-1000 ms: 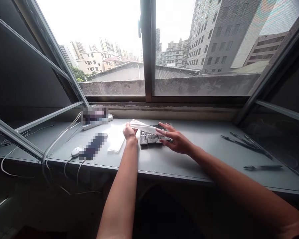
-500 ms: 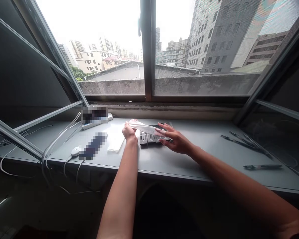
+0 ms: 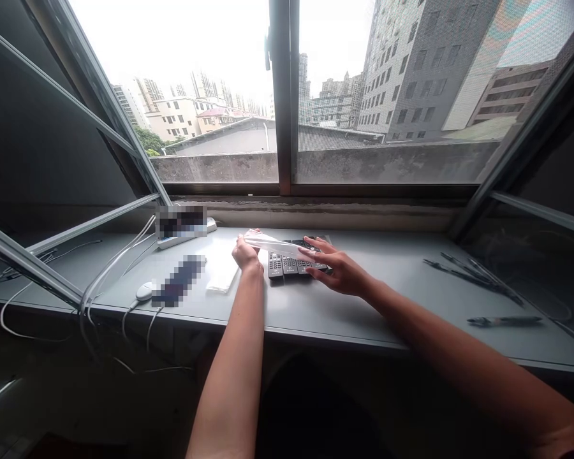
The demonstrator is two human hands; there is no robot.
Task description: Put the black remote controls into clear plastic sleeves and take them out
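Observation:
My left hand [image 3: 247, 252] is closed on one end of a clear, thin plastic bag [image 3: 280, 247]. The bag stretches flat to the right, over the remotes, as far as my right hand [image 3: 337, 268]. My right hand's fingers are spread, and the bag's far end lies against them; the thumb is apart, lower down. Beneath the bag, several black remote controls [image 3: 276, 268] lie side by side on the table, partly covered by the bag and my right hand. Left of my left wrist is a flat stack of white plastic bags [image 3: 222, 275].
The grey table [image 3: 363, 322] runs below a window. On its left are a blurred-out phone-like item [image 3: 178, 280], a white mouse-shaped device [image 3: 144, 291], a white power strip [image 3: 212, 224] and loose cables. Dark pen-like items [image 3: 504, 321] lie at right. Metal frame bars [image 3: 90, 223] slant up on both sides.
My left hand has shifted very slightly left with its end of the plastic bag. My right hand and the remotes stay nearly where they were.

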